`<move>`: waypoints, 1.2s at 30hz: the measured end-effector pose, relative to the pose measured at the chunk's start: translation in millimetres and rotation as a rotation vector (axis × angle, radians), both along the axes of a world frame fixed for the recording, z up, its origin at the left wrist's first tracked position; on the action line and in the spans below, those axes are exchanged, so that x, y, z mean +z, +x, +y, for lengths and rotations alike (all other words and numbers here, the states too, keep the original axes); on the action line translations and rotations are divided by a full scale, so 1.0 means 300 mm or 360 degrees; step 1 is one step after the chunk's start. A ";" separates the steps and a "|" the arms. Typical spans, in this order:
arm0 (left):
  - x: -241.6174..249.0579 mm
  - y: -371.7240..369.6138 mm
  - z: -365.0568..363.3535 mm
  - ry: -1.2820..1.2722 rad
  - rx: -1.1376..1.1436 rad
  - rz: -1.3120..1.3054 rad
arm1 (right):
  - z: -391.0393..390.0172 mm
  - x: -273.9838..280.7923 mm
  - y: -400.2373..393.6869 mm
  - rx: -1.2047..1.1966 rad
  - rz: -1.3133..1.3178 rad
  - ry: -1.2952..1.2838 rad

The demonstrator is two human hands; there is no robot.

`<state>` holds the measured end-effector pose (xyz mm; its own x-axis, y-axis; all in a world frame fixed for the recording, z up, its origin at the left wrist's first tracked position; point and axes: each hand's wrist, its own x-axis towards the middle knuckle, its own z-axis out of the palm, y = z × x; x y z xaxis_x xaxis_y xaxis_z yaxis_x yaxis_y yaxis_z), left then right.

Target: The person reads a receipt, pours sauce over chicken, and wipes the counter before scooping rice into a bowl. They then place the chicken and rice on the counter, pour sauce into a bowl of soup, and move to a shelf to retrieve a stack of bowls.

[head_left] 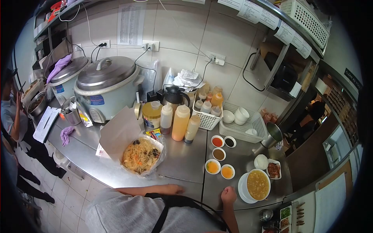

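Observation:
My left hand (173, 189) rests at the counter's front edge with its fingers curled in and nothing visible in them. Closed in a fist, my right hand (229, 195) lies on the steel to the right, apart from the dishes. Left of it, small cups of orange sauce (212, 167), brown sauce (219, 154), red sauce (217, 142) and dark sauce (230, 142) stand grouped. A bowl of soup (258, 185) sits on a white plate (242, 189) right of my right hand. Beyond my left hand, noodles (140, 156) fill an open lined box (118, 130).
A rice mound (261, 161) and a dish of reddish food (274, 170) stand behind the soup. Squeeze bottles (181, 123), a basket of bowls (241, 124) and large rice cookers (105, 83) line the back. Other people (19, 116) stand at the left.

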<state>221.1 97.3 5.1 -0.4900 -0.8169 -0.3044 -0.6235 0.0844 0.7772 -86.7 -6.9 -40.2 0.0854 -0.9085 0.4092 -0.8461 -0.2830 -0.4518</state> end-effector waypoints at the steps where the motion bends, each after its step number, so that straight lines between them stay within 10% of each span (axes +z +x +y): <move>1: -0.038 -0.004 -0.001 -0.0019 -0.0006 0.0060 | 0.000 0.001 0.001 -0.0007 -0.0005 -0.0013; 26: -0.241 0.085 0.025 0.0281 0.0045 0.1391 | 0.007 -0.055 0.028 -0.0356 0.0246 -0.0070; 36: -0.183 0.071 0.056 -0.0042 0.0111 0.1221 | 0.019 -0.005 0.056 -0.0445 0.0283 0.0130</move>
